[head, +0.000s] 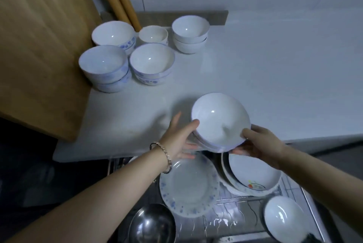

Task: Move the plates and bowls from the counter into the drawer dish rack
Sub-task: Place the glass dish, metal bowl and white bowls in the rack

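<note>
Fingers [193,124] of left hand [177,140], right hand [262,144] clamped on tilted bowl stack [220,120], held above near edge of table [265,75]. Drawer dish rack [235,215] seen below, plates [188,183] propped inside. Other bowls [152,60] grouped far left on table.

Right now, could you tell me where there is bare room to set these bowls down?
Free: the wire rack between the speckled plate and the small bowl; also the counter right of the bowl stacks. Crowded: the rack's back, with leaning plates, and the counter's left corner.
</note>
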Motion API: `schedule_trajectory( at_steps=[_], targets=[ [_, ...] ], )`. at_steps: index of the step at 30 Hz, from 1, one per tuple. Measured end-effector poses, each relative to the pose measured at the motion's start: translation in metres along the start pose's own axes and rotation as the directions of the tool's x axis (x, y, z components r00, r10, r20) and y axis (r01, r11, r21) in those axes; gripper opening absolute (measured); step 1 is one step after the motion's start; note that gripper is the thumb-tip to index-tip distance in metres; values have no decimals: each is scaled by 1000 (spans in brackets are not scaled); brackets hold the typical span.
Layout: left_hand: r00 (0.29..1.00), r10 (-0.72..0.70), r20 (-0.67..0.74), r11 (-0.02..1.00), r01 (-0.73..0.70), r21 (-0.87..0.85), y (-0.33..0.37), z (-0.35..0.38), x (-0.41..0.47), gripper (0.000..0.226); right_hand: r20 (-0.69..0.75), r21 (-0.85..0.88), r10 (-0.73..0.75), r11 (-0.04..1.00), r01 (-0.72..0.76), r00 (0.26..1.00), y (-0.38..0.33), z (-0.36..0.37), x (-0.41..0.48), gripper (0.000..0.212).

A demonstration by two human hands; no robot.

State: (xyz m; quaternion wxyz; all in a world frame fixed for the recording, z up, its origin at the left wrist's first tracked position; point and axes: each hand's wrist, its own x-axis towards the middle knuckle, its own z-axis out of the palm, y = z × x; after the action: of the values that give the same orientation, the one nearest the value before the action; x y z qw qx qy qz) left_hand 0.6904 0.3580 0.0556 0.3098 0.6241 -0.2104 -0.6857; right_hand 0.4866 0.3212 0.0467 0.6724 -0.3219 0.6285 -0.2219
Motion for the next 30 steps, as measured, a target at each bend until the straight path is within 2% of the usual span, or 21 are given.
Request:
schedule_trajectory(
  at_steps=[3, 7, 10, 13, 16, 20, 25, 30],
  targets=[
    [995, -59, 79, 992, 49, 120, -22, 37, -15, 53, 56, -141, 61, 989, -53, 997, 30, -50, -29, 26],
    [995, -94, 35, 975, 85, 203, -82, 93, -14, 50, 91, -224, 157, 965, -133, 983, 76, -115, -53, 28],
    [991, -132, 16, 967, 125, 220, -134, 144, -1, 53, 44, -276, 224, 939, -204, 974, 119, -162, -58, 34],
    [978, -206, -11, 956, 204, 209, -185, 191, 20, 64, -58, -346, 272, 897, -275, 960, 157, -204, -48, 31],
    [957, -289, -1, 935, 282, 217, -224, 230, 44, 73, -159, -501, 281, 803, -323, 946, 193, -236, -25, 33],
    [923, -384, -6, 904, 377, 199, -257, 260, 75, 68, -217, -703, 248, 632, -327, 944, 221, -258, 5, 41],
    [942, -332, -55, 910, 335, 243, -281, 272, 106, 67, -247, -803, 181, 512, -305, 952, 243, -266, 33, 40],
    [944, -328, -41, 892, 323, 316, -285, 271, 112, 71, -208, -935, 148, 261, -241, 967, 250, -268, 34, 43]
  ],
)
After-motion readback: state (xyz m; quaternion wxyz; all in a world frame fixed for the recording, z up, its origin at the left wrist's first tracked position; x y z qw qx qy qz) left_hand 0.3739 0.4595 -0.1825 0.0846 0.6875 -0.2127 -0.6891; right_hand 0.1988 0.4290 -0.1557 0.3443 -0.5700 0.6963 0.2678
